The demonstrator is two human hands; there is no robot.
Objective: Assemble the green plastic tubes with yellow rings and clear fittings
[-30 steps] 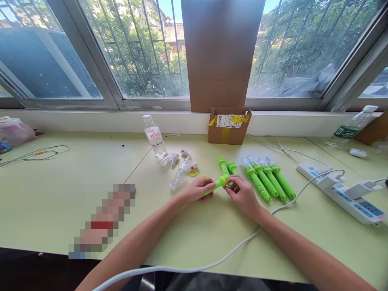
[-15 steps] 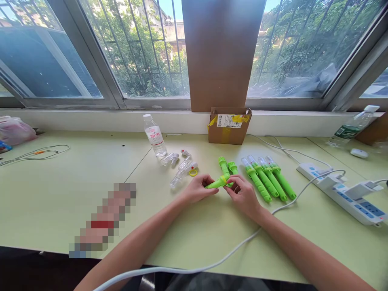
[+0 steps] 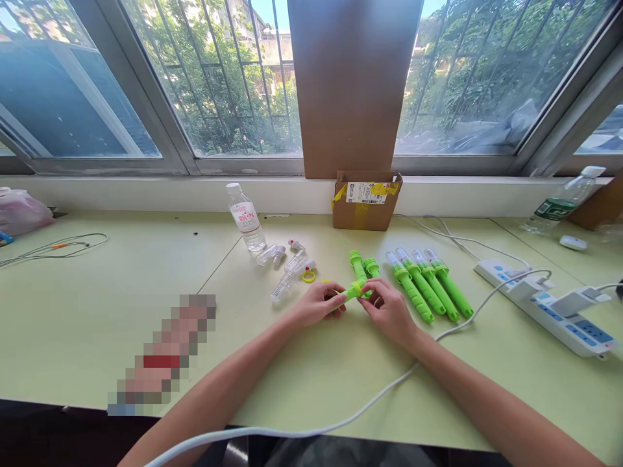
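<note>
Wrapped in the fingers of my left hand is a bright green plastic handle, tilted up to the right. At its upper end sits a yellow ring. My right hand pinches that end with thumb and fingertips; part of the grip is hidden. Just behind lie two more green handles without clear tops. To the right, several green handles with clear tops lie in a row. Left of my hands are clear plastic pieces with white ends and a loose yellow ring.
A water bottle and a cardboard box stand at the back. On the right lie a white power strip and another bottle. A white cable crosses under my right forearm. A blurred-out item lies left.
My left fingers have shifted around the green handle, which now points up more steeply and shows less of its body. My right hand stays at the ringed end.
</note>
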